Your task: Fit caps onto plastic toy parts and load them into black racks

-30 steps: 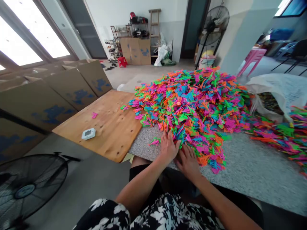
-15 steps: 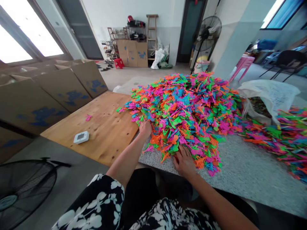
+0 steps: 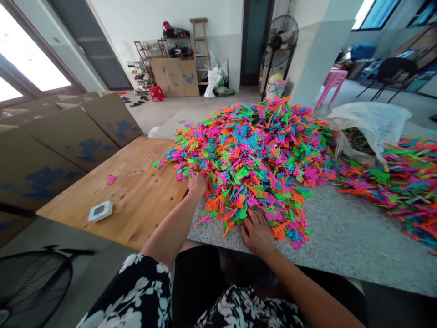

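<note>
A large heap of small flat plastic pieces (image 3: 252, 150) in pink, orange, green and blue covers the middle of the grey speckled tabletop (image 3: 341, 228). At the heap's near left edge, my left hand (image 3: 197, 183) touches the pieces, its fingers loosely bent and slightly apart, with the tips partly hidden. My right hand (image 3: 258, 233) rests at the front of the heap, fingers spread over the pieces and palm near the tabletop. Something reddish shows beside its thumb. Neither hand visibly lifts a piece.
On the wooden board (image 3: 136, 182) at left lie a single pink piece (image 3: 111, 179) and a white device with a small screen (image 3: 100, 211). Cardboard boxes (image 3: 61, 146) stand behind it. To the right are a white sack (image 3: 372, 123) and a second pile (image 3: 406, 187). A fan (image 3: 280, 41) stands behind.
The view has turned slightly to the right, so most things appear farther left. Both hands stay at nearly the same spots on the heap.
</note>
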Tool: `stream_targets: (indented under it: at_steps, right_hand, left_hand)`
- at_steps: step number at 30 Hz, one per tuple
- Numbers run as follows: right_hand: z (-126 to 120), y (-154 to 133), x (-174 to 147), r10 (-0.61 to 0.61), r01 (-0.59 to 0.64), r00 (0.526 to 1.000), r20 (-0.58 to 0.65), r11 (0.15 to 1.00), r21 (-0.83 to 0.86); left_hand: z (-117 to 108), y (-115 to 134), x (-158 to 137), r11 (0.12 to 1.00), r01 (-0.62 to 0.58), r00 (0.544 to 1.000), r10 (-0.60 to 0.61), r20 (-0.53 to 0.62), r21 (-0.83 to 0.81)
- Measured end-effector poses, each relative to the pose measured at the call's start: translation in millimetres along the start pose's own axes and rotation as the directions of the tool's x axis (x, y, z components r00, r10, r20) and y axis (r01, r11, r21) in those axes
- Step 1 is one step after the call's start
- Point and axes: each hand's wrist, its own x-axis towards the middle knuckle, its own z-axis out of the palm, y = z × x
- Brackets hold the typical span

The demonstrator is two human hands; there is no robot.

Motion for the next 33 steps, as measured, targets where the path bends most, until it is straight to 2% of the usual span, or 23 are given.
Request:
stream_targets:
  at_steps: [3, 7, 12, 15, 18, 21, 23, 25, 26, 28, 31, 32, 33]
  right_hand:
    - [0, 1, 0, 0.005, -0.004, 1.0, -0.008, 1.0, 0.009]
    - [0, 2, 0, -0.003, 0.004, 1.0, -0.022, 0.999, 0.041]
    - [2, 4, -1, -0.003, 0.006, 0.999, -0.043, 0.997, 0.071]
    - [4, 7, -3, 0.001, 0.006, 0.998, -0.068, 0.995, 0.101]
    - [2, 10, -2, 0.019, 0.008, 0.987, -0.158, 0.985, 0.171]
    - [-10, 11, 9, 0.089, -0.025, 0.955, -0.284, 0.975, 0.219]
    - [-21, 5, 24, 0.079, -0.019, 0.954, -0.29, 0.978, 0.206]
    - [-29, -6, 45, -0.009, 0.04, 0.982, -0.189, 0.987, 0.159]
    - [-31, -14, 56, -0.069, 0.082, 0.993, -0.101, 0.989, 0.127]
    - [-29, -31, 78, -0.152, 0.147, 0.983, 0.102, 0.988, 0.057]
    - [-14, -55, 101, -0.134, 0.159, 0.927, 0.35, 0.986, -0.045]
    - [-8, -61, 105, -0.102, 0.143, 0.914, 0.393, 0.987, -0.078]
    - [-2, -66, 108, -0.068, 0.123, 0.907, 0.417, 0.987, -0.106]
  left_hand:
    - [6, 8, 4, 0.999, 0.037, 0.997, -0.035, 0.067, -0.031]
    - [8, 14, 8, 0.984, 0.07, 0.986, -0.044, 0.162, -0.163]
    - [5, -2, -3, 0.937, 0.015, 0.984, 0.049, 0.174, -0.35]
    - [-5, -22, -9, 0.863, 0.031, 0.98, 0.074, 0.186, -0.505]
    - [-18, -45, -14, 0.743, 0.079, 0.977, 0.076, 0.201, -0.665]
    - [-29, -67, -22, 0.613, 0.118, 0.974, 0.082, 0.211, -0.781]
    - [-33, -79, -30, 0.553, 0.14, 0.972, 0.082, 0.221, -0.821]
    - [-34, -86, -38, 0.52, 0.163, 0.969, 0.078, 0.237, -0.838]
    - [-34, -88, -43, 0.511, 0.174, 0.966, 0.076, 0.246, -0.842]
    - [-33, -89, -53, 0.499, 0.191, 0.961, 0.08, 0.264, -0.845]
    - [-31, -88, -68, 0.484, 0.195, 0.958, 0.093, 0.272, -0.853]
    - [-30, -87, -73, 0.501, 0.175, 0.963, 0.092, 0.253, -0.848]
    - [-28, -87, -78, 0.555, 0.142, 0.971, 0.083, 0.224, -0.82]
